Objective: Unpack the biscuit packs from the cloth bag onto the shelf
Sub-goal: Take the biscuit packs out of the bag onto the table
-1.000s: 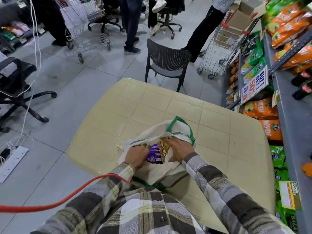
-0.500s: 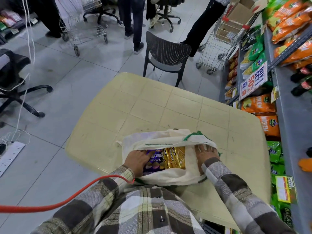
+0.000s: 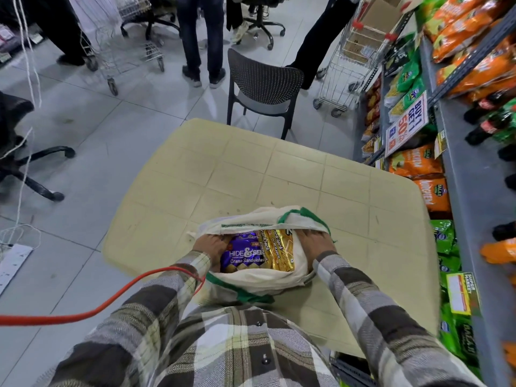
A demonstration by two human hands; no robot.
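Both hands, left hand (image 3: 213,245) and right hand (image 3: 312,245), are gripping and spreading the cloth bag (image 3: 251,283) mouth on the bench (image 3: 251,169); biscuit packs (image 3: 258,251) are lying between them, long axes pointing away, shelf (image 3: 469,208) rightward.

Even, bright overhead light falls on the table (image 3: 279,174), leaving only soft shadows. Beyond it, the floor tiles (image 3: 117,129) show pale glare. Wide-angle distortion bends the edges around it.

A cream tiled table (image 3: 279,174) bears the cloth bag (image 3: 251,280) near its front edge.
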